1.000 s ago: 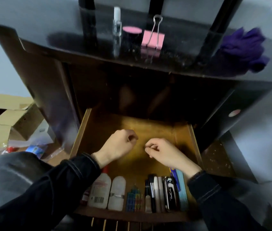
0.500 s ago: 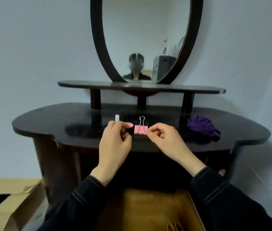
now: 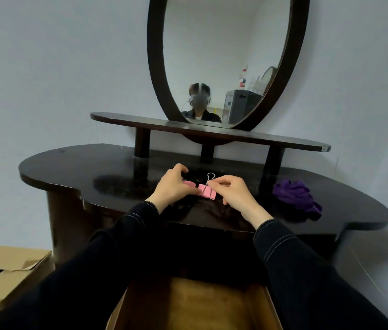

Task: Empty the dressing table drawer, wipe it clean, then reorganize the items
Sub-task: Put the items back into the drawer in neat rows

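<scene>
Pink binder clip (image 3: 208, 192) lies between both: right hand (image 3: 234, 195) pinches it; left hand (image 3: 172, 186) curled, grip unclear

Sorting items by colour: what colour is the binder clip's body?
Pink. The binder clip shows best in the head view.

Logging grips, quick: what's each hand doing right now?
Left hand: curled over the jar; grip cannot be told.
Right hand: pinches the clip.
</scene>
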Demonstrator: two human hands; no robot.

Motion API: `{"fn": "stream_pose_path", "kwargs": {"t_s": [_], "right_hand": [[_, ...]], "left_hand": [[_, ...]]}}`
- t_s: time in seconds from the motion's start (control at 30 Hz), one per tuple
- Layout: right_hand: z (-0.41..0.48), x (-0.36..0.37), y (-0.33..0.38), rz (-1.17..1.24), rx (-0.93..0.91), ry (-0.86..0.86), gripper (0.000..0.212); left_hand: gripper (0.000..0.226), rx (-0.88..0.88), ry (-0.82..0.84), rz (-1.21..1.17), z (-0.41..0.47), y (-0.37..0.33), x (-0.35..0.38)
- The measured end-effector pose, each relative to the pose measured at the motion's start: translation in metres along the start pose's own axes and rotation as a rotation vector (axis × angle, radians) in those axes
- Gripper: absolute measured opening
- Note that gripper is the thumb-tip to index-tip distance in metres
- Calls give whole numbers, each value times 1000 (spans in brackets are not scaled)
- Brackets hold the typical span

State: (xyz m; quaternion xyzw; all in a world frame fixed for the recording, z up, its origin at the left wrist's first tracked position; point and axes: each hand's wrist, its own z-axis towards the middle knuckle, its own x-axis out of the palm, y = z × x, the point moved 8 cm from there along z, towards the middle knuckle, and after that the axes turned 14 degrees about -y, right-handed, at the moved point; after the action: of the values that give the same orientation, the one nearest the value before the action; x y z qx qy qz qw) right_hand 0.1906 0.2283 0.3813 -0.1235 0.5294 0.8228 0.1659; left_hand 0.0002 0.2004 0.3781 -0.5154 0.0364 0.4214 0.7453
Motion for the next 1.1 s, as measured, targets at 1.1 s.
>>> {"fn": "stream_pose_path", "kwargs": {"t_s": [1.1], "right_hand": [[-62,-35,6,525,180,-56,20]], "left_hand": [[43,-134,123,-848,-125,-51,-26]]}}
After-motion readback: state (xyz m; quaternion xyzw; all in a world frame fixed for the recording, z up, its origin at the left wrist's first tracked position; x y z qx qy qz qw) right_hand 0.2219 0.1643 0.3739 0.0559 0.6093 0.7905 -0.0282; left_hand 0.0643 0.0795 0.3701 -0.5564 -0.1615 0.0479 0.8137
